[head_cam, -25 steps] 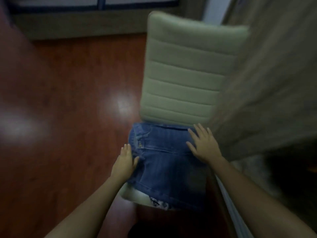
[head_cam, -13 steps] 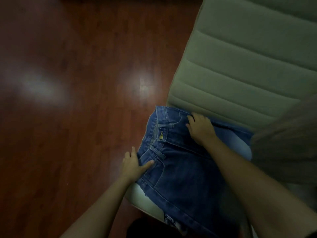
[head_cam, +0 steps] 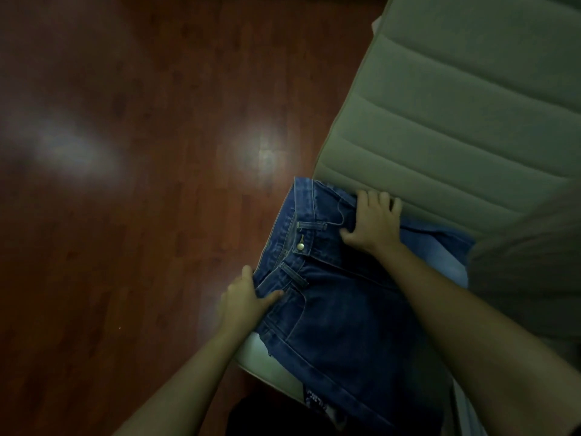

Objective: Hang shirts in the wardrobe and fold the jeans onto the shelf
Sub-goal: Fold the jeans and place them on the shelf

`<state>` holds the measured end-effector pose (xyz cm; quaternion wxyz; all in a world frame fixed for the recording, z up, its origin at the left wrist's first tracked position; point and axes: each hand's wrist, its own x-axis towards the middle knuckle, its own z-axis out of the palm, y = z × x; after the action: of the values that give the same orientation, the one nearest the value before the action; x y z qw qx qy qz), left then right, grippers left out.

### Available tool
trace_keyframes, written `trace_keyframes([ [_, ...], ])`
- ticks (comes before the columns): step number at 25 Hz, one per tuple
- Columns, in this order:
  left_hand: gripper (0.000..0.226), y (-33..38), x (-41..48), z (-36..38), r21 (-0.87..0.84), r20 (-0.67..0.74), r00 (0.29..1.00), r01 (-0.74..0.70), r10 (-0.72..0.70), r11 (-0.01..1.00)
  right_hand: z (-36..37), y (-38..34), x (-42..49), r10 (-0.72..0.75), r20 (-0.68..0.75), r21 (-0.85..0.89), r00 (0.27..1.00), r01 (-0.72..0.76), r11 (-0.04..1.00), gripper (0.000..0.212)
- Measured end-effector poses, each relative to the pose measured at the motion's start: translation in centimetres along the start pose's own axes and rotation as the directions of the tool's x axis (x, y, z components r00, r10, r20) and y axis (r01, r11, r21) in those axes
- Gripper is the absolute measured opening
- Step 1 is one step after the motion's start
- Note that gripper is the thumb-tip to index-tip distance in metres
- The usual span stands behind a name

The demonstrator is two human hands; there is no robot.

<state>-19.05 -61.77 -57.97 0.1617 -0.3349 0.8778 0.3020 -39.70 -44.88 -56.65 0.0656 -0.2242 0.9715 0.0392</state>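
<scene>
Left hand (head_cam: pixel 248 298) pinches jeans (head_cam: pixel 339 309) waistband edge, right hand (head_cam: pixel 372 223) pressed flat, fingers spread, on jeans over chair (head_cam: pixel 456 127).

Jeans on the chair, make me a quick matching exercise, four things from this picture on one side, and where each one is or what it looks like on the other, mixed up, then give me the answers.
Column one:
1. jeans
2. left hand
3. right hand
4. floor

Column two:
A. reddish-brown wood with light glare
B. flat on the denim near the chair back
C. blue, lying on the chair seat
D. at the waistband edge, thumb on the denim

Pairs: 1-C, 2-D, 3-B, 4-A
</scene>
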Motion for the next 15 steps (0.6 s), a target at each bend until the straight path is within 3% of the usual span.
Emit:
trace_keyframes([
  [2,0.046,-0.7,0.0,-0.9,-0.325,0.104,0.994,0.015,0.02,0.946,-0.3,0.6,-0.7,0.0,0.011,0.111,1.0,-0.001,0.994,0.067],
  [4,0.052,-1.0,-0.8,-2.2,-0.65,0.249,0.968,0.138,0.038,0.747,-0.9,1.0,-1.0,-0.016,0.055,0.224,0.998,0.004,0.975,0.054],
  [7,0.064,-1.3,-3.3,-2.0,-0.844,0.352,0.933,0.28,0.077,0.458,-2.3,0.8,-2.1,-0.016,-0.112,0.388,0.994,0.059,0.92,0.037],
  [9,0.046,-0.5,-5.3,-1.1,-0.89,0.368,0.93,0.347,0.016,0.297,-3.8,1.0,-3.5,0.062,-0.186,0.454,0.981,0.03,0.89,0.033],
  [10,0.032,0.2,-6.4,-0.8,-0.89,0.361,0.932,0.352,-0.025,0.29,-4.6,1.4,-4.4,0.081,-0.186,0.46,0.979,0.014,0.888,0.032],
  [12,0.016,1.9,-8.3,-0.9,-0.883,0.289,0.956,0.289,-0.057,0.37,-6.7,2.5,-6.7,0.097,-0.181,0.493,0.979,0.004,0.87,0.034],
  [15,0.017,5.6,-11.1,-2.3,-0.865,0.225,0.973,0.173,0.055,0.472,-11.1,5.5,-11.4,0.212,-0.15,0.566,0.966,-0.092,0.819,0.041],
])
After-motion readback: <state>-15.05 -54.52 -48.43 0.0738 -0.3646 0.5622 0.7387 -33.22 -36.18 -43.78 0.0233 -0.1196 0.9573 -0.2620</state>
